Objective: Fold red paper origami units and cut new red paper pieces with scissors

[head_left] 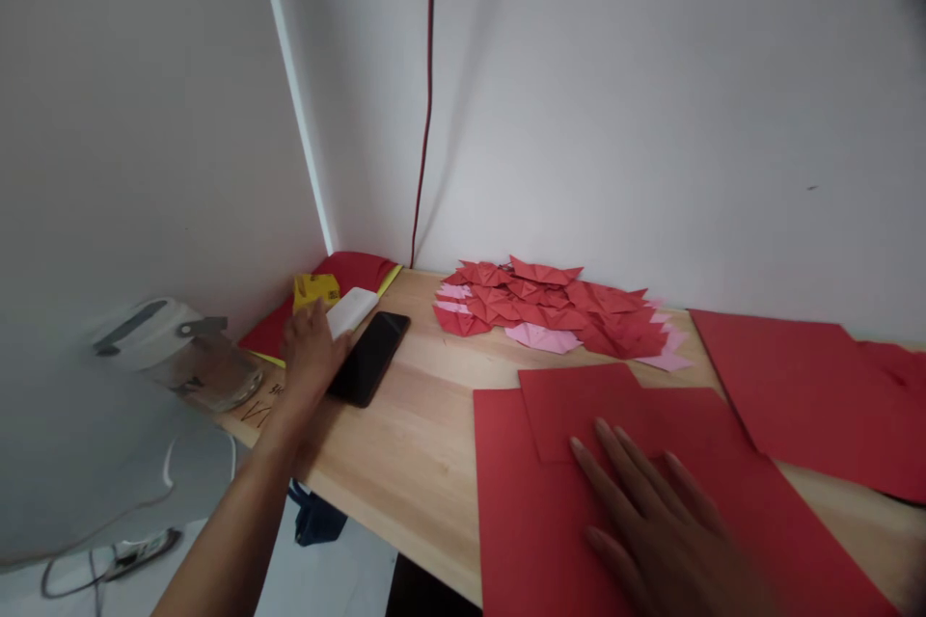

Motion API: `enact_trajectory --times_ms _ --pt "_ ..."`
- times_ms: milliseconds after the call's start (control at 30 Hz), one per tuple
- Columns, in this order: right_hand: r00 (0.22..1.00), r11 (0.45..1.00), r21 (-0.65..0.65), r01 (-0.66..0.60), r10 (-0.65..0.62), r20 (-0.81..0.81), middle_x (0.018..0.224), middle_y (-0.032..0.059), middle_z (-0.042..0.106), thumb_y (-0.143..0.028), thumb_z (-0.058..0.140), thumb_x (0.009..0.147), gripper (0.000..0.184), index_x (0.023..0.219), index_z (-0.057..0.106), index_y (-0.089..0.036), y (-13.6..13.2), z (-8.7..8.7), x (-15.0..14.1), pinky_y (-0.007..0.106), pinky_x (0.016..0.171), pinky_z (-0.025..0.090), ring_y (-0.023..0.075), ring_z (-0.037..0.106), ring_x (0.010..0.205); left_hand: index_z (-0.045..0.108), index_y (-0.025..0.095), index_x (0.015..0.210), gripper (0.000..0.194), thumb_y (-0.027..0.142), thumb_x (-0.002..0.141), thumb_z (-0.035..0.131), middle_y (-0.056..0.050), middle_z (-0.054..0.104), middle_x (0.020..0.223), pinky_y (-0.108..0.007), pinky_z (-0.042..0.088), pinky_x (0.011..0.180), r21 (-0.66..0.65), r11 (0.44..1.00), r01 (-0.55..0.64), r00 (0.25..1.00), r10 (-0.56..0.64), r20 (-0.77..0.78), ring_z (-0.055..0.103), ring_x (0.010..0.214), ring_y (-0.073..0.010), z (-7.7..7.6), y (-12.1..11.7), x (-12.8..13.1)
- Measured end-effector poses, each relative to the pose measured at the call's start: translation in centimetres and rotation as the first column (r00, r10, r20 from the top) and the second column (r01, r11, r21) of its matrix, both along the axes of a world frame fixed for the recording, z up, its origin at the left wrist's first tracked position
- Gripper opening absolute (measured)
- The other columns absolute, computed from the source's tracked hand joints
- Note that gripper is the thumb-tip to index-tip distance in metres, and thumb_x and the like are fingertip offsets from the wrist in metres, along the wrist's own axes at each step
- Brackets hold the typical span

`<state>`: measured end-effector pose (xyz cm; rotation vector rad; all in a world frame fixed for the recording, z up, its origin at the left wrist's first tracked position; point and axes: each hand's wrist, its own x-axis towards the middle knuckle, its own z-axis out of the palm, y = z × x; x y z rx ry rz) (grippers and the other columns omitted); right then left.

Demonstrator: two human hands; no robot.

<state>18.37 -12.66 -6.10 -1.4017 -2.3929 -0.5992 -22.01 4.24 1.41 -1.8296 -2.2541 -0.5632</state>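
Note:
My right hand (658, 521) lies flat with fingers spread on red paper. Under it is a smaller folded red sheet (564, 400), resting on a large red sheet (517, 511). My left hand (311, 352) reaches to the far left of the table. Its fingers are bent beside a small yellow packet (316, 287), with the thumb apart, near a white rectangular block (353, 310). Whether the fingertips touch the packet, I cannot tell. A black phone (372, 357) lies just right of this hand.
Folded red and pink paper pieces (542, 304) are heaped by the wall. More red sheets (796, 386) lie at right. A clear jug (209, 371) with a white lid stands at the left edge, next to a red-and-yellow item (362, 268). A red cord (429, 87) hangs along the wall.

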Motion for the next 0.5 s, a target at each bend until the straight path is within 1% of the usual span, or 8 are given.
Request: enact_trajectory --times_ms 33,67,133,167,233,333,367,500 --pt "1.000 1.000 0.000 0.000 0.000 0.004 0.141 0.0136 0.052 -0.037 0.044 0.089 0.072 0.153 0.020 -0.015 0.0 0.3 -0.1 0.052 0.100 0.032 0.0295 0.050 0.128 0.036 0.007 0.139 0.061 0.036 0.087 0.050 -0.027 0.039 0.143 -0.062 0.028 0.107 0.072 0.997 0.029 0.998 -0.025 -0.049 0.033 0.136 -0.0426 0.4 -0.5 1.1" --pt "1.000 1.000 0.002 -0.002 0.002 0.009 0.140 0.0144 0.053 -0.036 0.045 0.089 0.070 0.152 0.024 -0.014 -0.1 0.5 -0.2 0.053 0.101 0.031 0.0301 0.050 0.128 0.036 0.009 0.139 0.058 0.035 0.088 0.049 -0.025 0.041 0.143 -0.058 0.026 0.111 0.121 0.986 0.118 0.991 -0.110 -0.078 0.032 0.138 -0.0387 0.9 -1.2 2.5" --pt "1.000 1.000 -0.001 -0.003 0.003 0.017 0.139 0.0166 0.054 -0.036 0.048 0.087 0.065 0.146 0.035 -0.012 -0.1 0.8 -0.3 0.053 0.102 0.028 0.0315 0.049 0.128 0.040 0.012 0.138 0.051 0.033 0.092 0.044 -0.019 0.046 0.141 -0.050 0.030 0.112 0.136 0.913 0.384 0.923 -0.374 -0.092 0.037 0.136 -0.0314 1.6 -3.0 6.4" --pt "1.000 1.000 -0.005 -0.001 0.001 0.018 0.139 0.0174 0.054 -0.036 0.049 0.087 0.063 0.144 0.039 -0.011 0.0 0.9 -0.3 0.054 0.102 0.027 0.0321 0.049 0.128 0.041 0.013 0.137 0.048 0.032 0.093 0.041 -0.018 0.049 0.139 -0.050 0.031 0.112 0.111 0.847 0.519 0.854 -0.510 -0.104 0.040 0.135 -0.0297 1.7 -4.2 8.6" --pt "1.000 1.000 -0.019 0.001 -0.001 0.019 0.138 0.0179 0.054 -0.035 0.050 0.086 0.059 0.140 0.044 -0.011 0.0 0.9 -0.4 0.054 0.103 0.026 0.0326 0.049 0.128 0.040 0.015 0.141 0.048 0.033 0.096 0.038 -0.014 0.043 0.147 -0.049 0.028 0.114 -0.058 0.688 0.723 0.679 -0.724 -0.122 0.035 0.139 -0.0268 1.3 -6.8 13.2" --pt "1.000 1.000 -0.023 -0.001 0.001 0.006 0.137 0.0181 0.056 -0.035 0.049 0.088 0.056 0.138 0.045 -0.009 0.0 0.8 -0.5 0.053 0.104 0.024 0.0321 0.050 0.127 0.042 0.009 0.141 0.061 0.049 0.096 0.036 -0.016 0.041 0.148 -0.050 0.030 0.114 -0.305 0.458 0.835 0.451 -0.887 -0.096 0.033 0.141 -0.0285 -0.7 -10.3 18.4" --pt "1.000 1.000 -0.016 -0.004 0.004 -0.001 0.136 0.0188 0.057 -0.037 0.048 0.090 0.057 0.138 0.045 -0.007 0.0 0.8 -0.4 0.053 0.104 0.024 0.0321 0.050 0.126 0.043 0.007 0.141 0.065 0.053 0.095 0.034 -0.018 0.041 0.148 -0.051 0.031 0.113 -0.338 0.426 0.840 0.418 -0.903 -0.098 0.033 0.141 -0.0292 -1.5 -11.1 19.4" --pt "1.000 1.000 0.000 -0.011 0.011 -0.022 0.135 0.0198 0.057 -0.039 0.044 0.093 0.067 0.147 0.029 -0.003 -0.1 0.6 0.2 0.051 0.104 0.026 0.0317 0.053 0.123 0.039 0.005 0.143 0.072 0.057 0.094 0.030 -0.018 0.036 0.150 -0.051 0.031 0.114 -0.366 0.446 0.817 0.423 -0.894 -0.146 0.030 0.142 -0.0296 -3.3 -12.1 20.3"
